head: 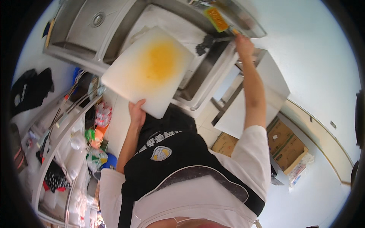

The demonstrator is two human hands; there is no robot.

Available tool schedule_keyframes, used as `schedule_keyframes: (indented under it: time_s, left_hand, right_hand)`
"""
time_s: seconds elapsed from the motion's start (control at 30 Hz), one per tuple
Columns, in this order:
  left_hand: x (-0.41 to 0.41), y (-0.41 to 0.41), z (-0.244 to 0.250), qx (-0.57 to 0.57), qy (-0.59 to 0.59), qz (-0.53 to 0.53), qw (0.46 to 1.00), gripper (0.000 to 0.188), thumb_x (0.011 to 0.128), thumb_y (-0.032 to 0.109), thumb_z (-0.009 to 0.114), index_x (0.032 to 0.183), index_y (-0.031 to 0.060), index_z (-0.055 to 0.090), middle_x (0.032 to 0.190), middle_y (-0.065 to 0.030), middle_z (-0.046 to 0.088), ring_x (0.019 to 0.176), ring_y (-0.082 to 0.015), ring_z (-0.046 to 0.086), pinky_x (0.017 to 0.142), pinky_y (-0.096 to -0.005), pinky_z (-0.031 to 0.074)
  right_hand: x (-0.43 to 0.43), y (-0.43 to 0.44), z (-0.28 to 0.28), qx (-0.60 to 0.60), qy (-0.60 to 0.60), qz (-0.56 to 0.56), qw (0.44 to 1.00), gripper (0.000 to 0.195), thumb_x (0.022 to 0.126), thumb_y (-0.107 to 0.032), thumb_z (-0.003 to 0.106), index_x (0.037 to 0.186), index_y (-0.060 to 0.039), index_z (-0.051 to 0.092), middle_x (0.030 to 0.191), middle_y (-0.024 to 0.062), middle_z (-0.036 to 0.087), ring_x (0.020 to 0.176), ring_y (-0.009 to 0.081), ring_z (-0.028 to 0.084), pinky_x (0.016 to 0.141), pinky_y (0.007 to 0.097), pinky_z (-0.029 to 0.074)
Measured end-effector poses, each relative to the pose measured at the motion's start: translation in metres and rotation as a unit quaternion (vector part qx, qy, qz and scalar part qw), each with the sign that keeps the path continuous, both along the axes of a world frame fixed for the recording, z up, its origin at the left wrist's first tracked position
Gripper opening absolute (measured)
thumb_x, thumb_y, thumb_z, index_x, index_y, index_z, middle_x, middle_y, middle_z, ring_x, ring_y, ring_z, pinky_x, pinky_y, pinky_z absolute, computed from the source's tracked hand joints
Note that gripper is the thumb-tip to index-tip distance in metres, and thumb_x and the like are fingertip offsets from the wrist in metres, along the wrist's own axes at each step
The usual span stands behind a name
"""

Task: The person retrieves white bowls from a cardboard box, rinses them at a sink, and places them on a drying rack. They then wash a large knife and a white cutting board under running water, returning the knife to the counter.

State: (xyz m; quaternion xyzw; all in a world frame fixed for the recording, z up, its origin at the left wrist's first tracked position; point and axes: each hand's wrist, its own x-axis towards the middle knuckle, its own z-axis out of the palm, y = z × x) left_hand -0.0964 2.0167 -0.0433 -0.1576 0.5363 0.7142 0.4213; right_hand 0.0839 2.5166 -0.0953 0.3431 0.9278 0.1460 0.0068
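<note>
A white cutting board [128, 71] with a large orange-yellow stain is tilted over the right basin of a stainless steel sink [105, 61]. My left hand [137, 112] grips its near edge, thumb on top. Out to the right, my right hand [244, 45] is at the basin's far right corner, beside the short handle of a yellow-orange item, possibly a brush [217, 19]; its fingers look closed, but whether they hold that handle or the metal rim there cannot be told. A dark grey crumpled cloth or scrubber [204, 45] lies in the basin between the board and this hand.
The left basin has a drain [98, 19]. Metal shelving [51, 159] with bags and bottles stands at the left. A white-topped metal cabinet or table [271, 77] is right of the sink. Cardboard boxes [285, 142] stand on the floor at the right.
</note>
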Motion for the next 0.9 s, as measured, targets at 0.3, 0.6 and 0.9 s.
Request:
schedule_keyframes:
  time_s: [0.3,0.6,0.9]
  left_hand:
    - [0.0,0.001,0.001,0.005,-0.007,-0.001,1.0,0.049,0.077,-0.007,0.053,0.125,-0.0017,0.042,0.12,-0.012,0.054,0.112,-0.0251,0.052,0.097,-0.0363,0.04]
    - [0.002,-0.003,-0.004,-0.02,-0.039,-0.019,0.999,0.041,0.08,-0.005,0.055,0.119,0.0002,0.047,0.116,-0.0111,0.056,0.107,-0.0229,0.056,0.092,-0.0351,0.045]
    - [0.007,-0.006,-0.002,-0.027,-0.036,-0.002,0.999,0.041,0.082,-0.004,0.056,0.121,-0.0011,0.045,0.116,-0.0114,0.056,0.105,-0.0225,0.057,0.09,-0.0349,0.046]
  right_hand:
    - [-0.015,-0.008,0.021,-0.017,0.11,-0.058,0.992,0.015,0.085,-0.029,0.056,0.085,-0.0146,0.061,0.081,0.0046,0.064,0.077,0.0255,0.064,0.057,0.0396,0.05]
    - [-0.045,-0.204,0.03,-0.261,0.104,0.162,0.946,0.031,0.08,-0.012,0.054,0.11,-0.0158,0.059,0.071,0.0098,0.061,0.063,0.0273,0.061,0.052,0.0396,0.049]
    - [-0.097,-0.345,0.029,-0.352,0.125,0.218,0.902,0.03,0.079,-0.01,0.051,0.106,0.0026,0.053,0.088,0.0134,0.064,0.077,0.0234,0.066,0.061,0.0325,0.054]
